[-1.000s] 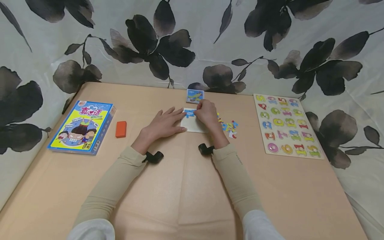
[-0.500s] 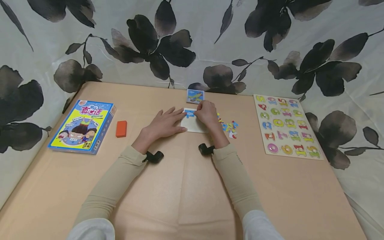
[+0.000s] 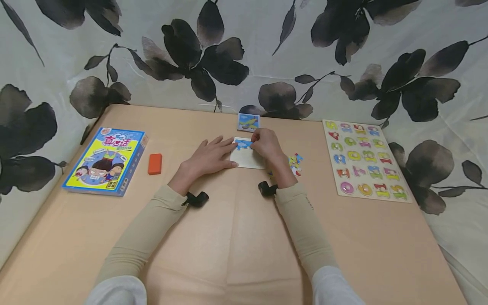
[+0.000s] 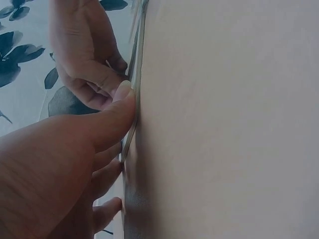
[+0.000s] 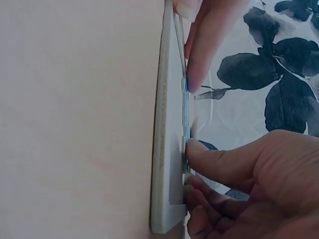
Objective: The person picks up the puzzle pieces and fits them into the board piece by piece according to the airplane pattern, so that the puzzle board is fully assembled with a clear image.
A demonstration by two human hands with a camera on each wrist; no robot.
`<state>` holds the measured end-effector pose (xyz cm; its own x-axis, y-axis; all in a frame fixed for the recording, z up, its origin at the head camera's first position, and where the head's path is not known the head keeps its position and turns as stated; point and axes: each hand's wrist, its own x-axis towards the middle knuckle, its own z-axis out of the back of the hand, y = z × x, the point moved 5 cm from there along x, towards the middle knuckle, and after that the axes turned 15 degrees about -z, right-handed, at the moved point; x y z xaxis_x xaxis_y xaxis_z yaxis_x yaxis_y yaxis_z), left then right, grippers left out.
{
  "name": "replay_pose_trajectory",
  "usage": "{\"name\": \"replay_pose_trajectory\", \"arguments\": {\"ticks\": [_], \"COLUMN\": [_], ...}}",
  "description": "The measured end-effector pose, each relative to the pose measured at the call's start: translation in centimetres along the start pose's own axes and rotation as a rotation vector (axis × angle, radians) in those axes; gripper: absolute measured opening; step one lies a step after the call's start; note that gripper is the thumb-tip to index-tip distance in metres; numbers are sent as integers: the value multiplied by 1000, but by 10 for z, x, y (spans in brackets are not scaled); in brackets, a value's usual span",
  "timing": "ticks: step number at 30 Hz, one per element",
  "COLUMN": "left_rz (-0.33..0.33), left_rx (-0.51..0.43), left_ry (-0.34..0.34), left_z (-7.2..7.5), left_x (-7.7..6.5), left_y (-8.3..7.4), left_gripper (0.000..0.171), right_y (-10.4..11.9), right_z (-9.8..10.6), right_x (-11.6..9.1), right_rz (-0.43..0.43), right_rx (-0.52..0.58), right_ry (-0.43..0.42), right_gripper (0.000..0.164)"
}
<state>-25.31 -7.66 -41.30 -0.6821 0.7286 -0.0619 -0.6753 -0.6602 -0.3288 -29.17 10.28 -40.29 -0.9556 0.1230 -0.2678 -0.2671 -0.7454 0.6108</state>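
Observation:
A small white puzzle board lies on the table with joined blue jigsaw pieces along its far part. My left hand rests on the board's left side, its fingers spread and the thumb at the near edge. At the board's right side, my right hand has curled fingers; its thumb and fingertips pinch a puzzle piece against the board, mostly hidden by the hand. Loose colourful jigsaw pieces lie to the right of the right wrist, partly covered by it.
Behind the board stands a small picture card with a yellow shape on blue. A blue and yellow box and an orange block lie left. On the right is a sheet of number and letter shapes. A floral curtain hangs behind.
My right hand has shifted slightly to the right along the board, and its wrist now covers more of the loose pieces. The left hand has stayed in place.

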Motion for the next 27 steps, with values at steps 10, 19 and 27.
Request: {"name": "replay_pose_trajectory", "arguments": {"ticks": [10, 19, 27], "left_rz": [2, -6, -64], "left_rx": [-3, 49, 70], "left_ry": [8, 30, 10], "left_z": [0, -3, -8], "left_x": [1, 3, 7], "left_y": [-3, -7, -21], "left_gripper": [75, 73, 67], "right_y": [-10, -12, -12], "right_z": [1, 0, 1], "right_x": [8, 7, 5], "right_rz": [-5, -21, 7], "right_rx": [69, 92, 83], "right_ry": [-17, -7, -17], "right_gripper": [14, 15, 17]}}
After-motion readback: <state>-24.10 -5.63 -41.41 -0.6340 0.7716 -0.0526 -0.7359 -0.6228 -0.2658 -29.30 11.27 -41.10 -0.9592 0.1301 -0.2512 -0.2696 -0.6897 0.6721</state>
